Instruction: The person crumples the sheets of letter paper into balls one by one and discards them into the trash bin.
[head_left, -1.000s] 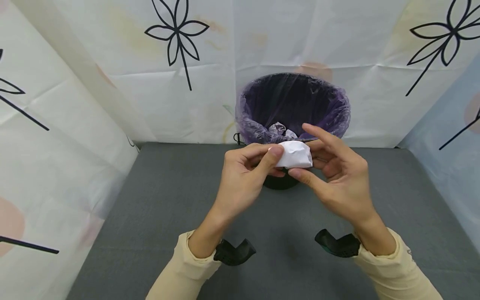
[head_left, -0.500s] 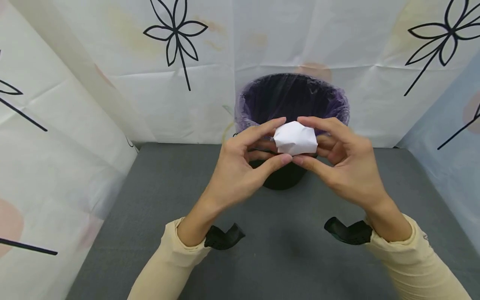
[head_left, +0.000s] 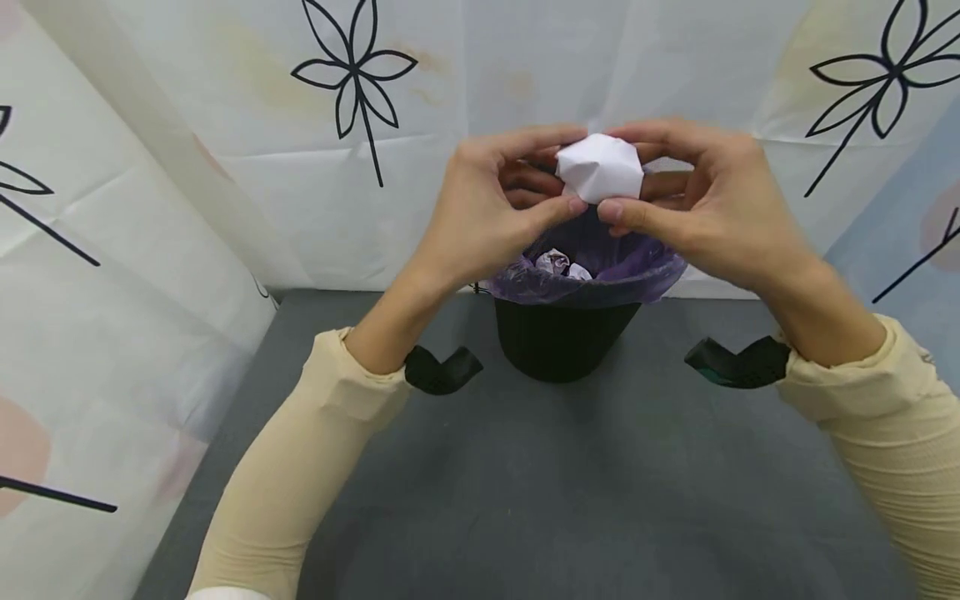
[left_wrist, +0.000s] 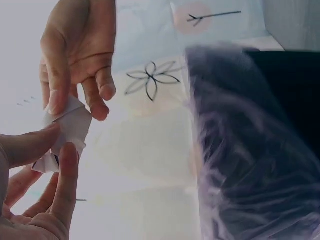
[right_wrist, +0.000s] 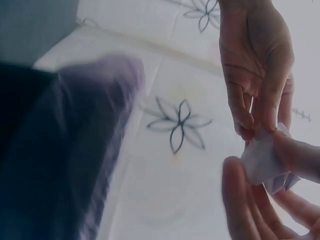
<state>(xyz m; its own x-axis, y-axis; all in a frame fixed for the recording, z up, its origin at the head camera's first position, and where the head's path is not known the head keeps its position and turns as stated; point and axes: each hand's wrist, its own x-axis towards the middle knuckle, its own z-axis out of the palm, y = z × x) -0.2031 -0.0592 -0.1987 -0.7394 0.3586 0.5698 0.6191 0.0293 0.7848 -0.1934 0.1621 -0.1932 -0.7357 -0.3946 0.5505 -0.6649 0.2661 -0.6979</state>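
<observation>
A crumpled ball of white paper (head_left: 600,169) is held up between both hands, above the bin in the head view. My left hand (head_left: 491,208) pinches its left side, thumb low and fingers along the top and back. From the other side my right hand (head_left: 716,200) grips it the same way, the two thumbs close together at the lower edge. In the left wrist view the folded paper (left_wrist: 72,125) shows creases and a loose flap. The right wrist view has the paper (right_wrist: 262,157) between the fingertips of both hands.
A black bin (head_left: 562,342) with a purple plastic liner (head_left: 645,275) stands on the dark grey table (head_left: 555,500) against the back wall. Crumpled paper (head_left: 553,262) lies inside it. White cloth walls (head_left: 187,208) with flower prints enclose the back and sides.
Both hands have risen with the paper, from in front of the bin's rim to above its opening. The right index finger, raised earlier, now lies against the paper, which has been turned.
</observation>
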